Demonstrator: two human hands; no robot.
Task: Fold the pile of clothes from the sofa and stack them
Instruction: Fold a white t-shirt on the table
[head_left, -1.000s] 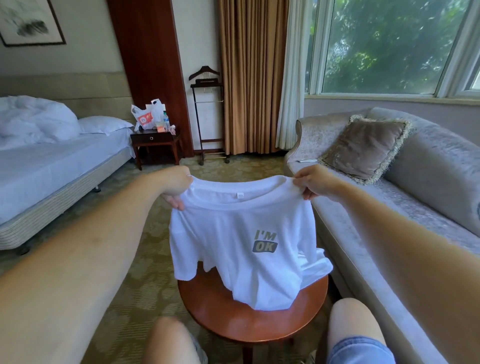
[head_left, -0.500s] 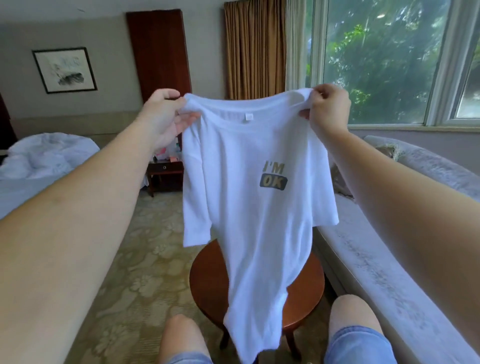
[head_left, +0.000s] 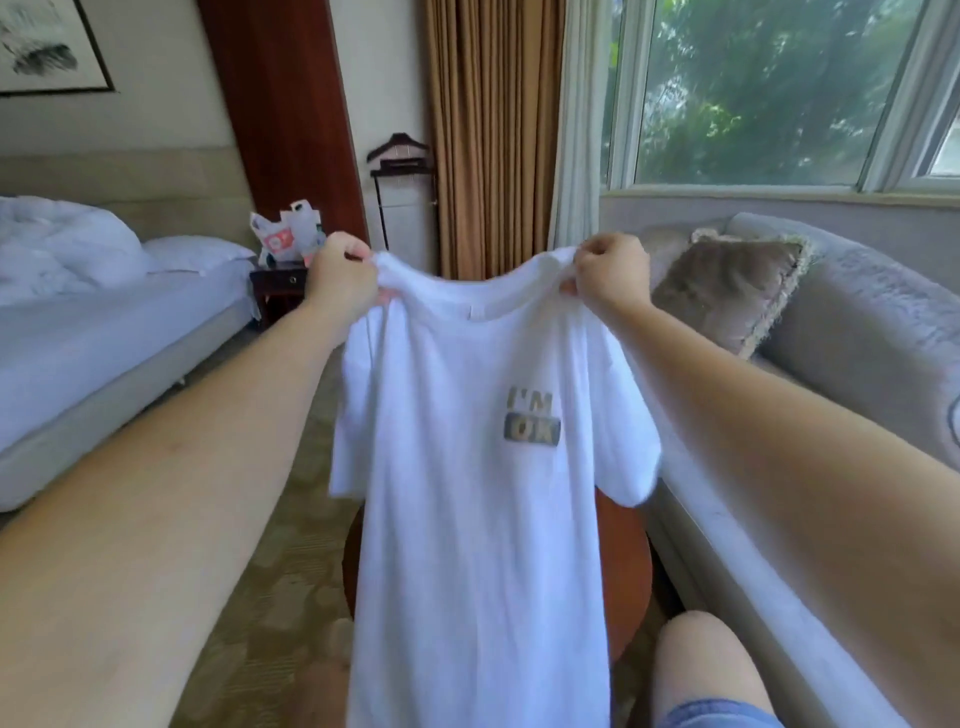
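A white T-shirt (head_left: 467, 519) with an "I'M OK" print hangs full length in front of me, its front facing me. My left hand (head_left: 340, 283) grips its left shoulder and my right hand (head_left: 610, 275) grips its right shoulder, both held out at arm's length. The shirt hangs over a round wooden table (head_left: 631, 582) and hides most of it. No other clothes show on the grey sofa (head_left: 857, 353) at my right.
A brown fringed cushion (head_left: 727, 286) leans on the sofa back. A bed (head_left: 93, 332) with white bedding is at the left, a dark nightstand (head_left: 278, 283) with bags beyond it, and a valet stand (head_left: 400, 171) by the curtains. My knees are at the bottom edge.
The shirt was lifted off the table and held high. It now hangs lower in view, fully extended, with both hands still on its shoulders.
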